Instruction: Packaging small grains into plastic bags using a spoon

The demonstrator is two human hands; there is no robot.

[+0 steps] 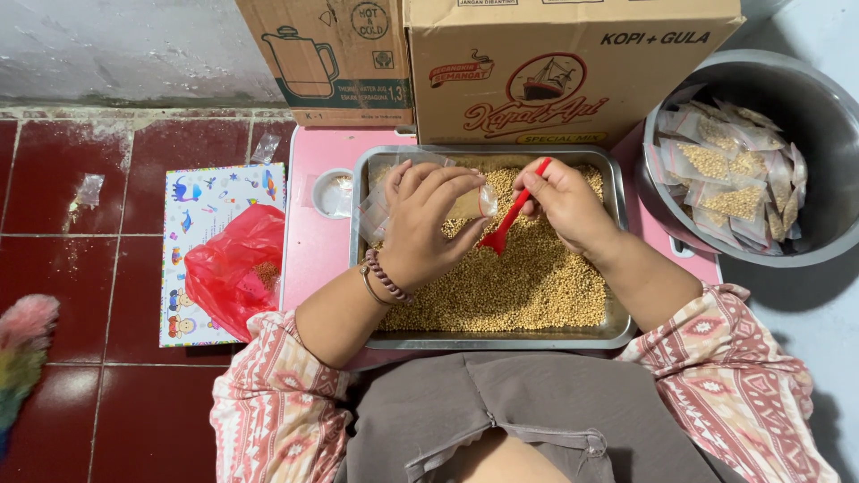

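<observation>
Small clear bag [472, 204] sits pinched in your left hand [420, 228] over the tray [501, 340] of tan grain [528, 286], its mouth turned right toward the red scoop [512, 215]. Your right hand [565, 204] pinches that scoop's handle, bowl slanting down-left just beside the bag. Filled bags [725, 170] lie in the metal pot [805, 98] well to the right.

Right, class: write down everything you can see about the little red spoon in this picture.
The red spoon is small, slim and looks like plastic, with a straight handle and a narrow scoop. The right hand pinches its upper handle, so it slants down to the left, scoop lowest. The scoop sits just above the golden grains in the metal tray, close to the mouth of the small clear bag held by the left hand. Whether it carries grains cannot be told.
</observation>
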